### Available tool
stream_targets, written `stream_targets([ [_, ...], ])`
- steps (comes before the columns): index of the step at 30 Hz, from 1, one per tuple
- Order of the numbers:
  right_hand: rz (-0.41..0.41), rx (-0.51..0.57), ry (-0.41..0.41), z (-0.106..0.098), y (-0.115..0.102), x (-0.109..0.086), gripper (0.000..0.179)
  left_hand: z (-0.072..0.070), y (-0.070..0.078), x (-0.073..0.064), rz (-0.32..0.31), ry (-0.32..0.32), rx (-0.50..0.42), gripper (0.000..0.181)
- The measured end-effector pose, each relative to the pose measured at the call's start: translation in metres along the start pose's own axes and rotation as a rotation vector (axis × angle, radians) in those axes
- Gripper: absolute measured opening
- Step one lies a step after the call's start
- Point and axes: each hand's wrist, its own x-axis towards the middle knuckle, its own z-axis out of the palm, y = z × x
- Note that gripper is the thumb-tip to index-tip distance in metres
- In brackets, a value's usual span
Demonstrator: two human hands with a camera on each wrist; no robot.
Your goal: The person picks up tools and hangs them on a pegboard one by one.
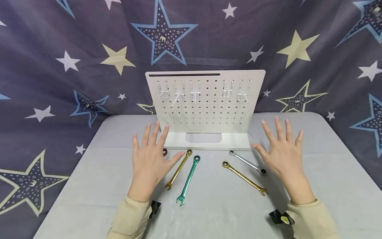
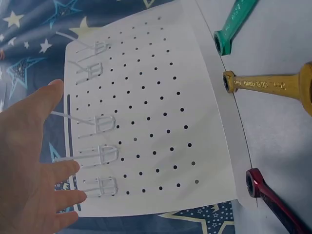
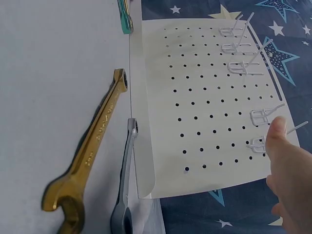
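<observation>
A person's left grip [image 1: 151, 159] and right grip [image 1: 282, 154] spread wide, holding nothing, near five wrenches [image 1: 189, 179] and a pegboard [image 1: 208, 106].

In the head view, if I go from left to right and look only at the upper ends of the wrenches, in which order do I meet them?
Red wrench (mostly hidden by the left hand) → left gold wrench → green wrench → right gold wrench → silver wrench.
</observation>
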Motion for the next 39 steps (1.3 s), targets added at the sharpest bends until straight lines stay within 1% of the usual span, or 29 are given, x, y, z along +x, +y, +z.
stream_targets([
  [2, 0.001, 0.003, -0.002, -0.001, 0.000, 0.001, 0.077, 0.001, -0.001, 0.001, -0.002, -0.006, -0.007, 0.095],
  [7, -0.010, 0.011, 0.006, 0.000, -0.002, 0.001, 0.077, 0.004, -0.008, 0.007, -0.022, -0.042, -0.061, 0.091],
  [10, -0.028, 0.022, 0.018, 0.001, -0.005, 0.001, 0.077, 0.005, -0.014, 0.011, -0.032, -0.058, -0.106, 0.090],
  [12, -0.038, 0.031, 0.021, 0.002, -0.006, 0.000, 0.077, 0.006, -0.019, 0.013, -0.029, -0.063, -0.161, 0.089],
  [18, -0.058, 0.047, 0.030, 0.005, -0.009, -0.001, 0.076, 0.009, -0.035, 0.023, -0.013, -0.056, -0.349, 0.083],
  [22, -0.070, 0.068, 0.042, 0.007, -0.011, -0.001, 0.075, 0.013, -0.050, 0.030, -0.036, -0.047, -0.417, 0.080],
  [26, -0.072, 0.097, 0.062, 0.009, -0.012, -0.001, 0.074, 0.020, -0.064, 0.039, -0.077, -0.017, -0.485, 0.079],
  [28, -0.072, 0.107, 0.070, 0.009, -0.012, 0.000, 0.073, 0.023, -0.068, 0.045, -0.075, 0.002, -0.523, 0.079],
  [31, -0.073, 0.120, 0.075, 0.010, -0.012, 0.000, 0.072, 0.026, -0.073, 0.054, -0.056, 0.015, -0.582, 0.078],
  [33, -0.073, 0.131, 0.085, 0.010, -0.013, 0.000, 0.071, 0.028, -0.075, 0.059, -0.050, 0.011, -0.616, 0.078],
  [35, -0.073, 0.144, 0.098, 0.011, -0.013, -0.001, 0.070, 0.030, -0.079, 0.064, -0.057, -0.008, -0.643, 0.078],
  [39, -0.071, 0.171, 0.136, 0.013, -0.015, -0.002, 0.067, 0.036, -0.089, 0.070, -0.092, -0.060, -0.668, 0.077],
])
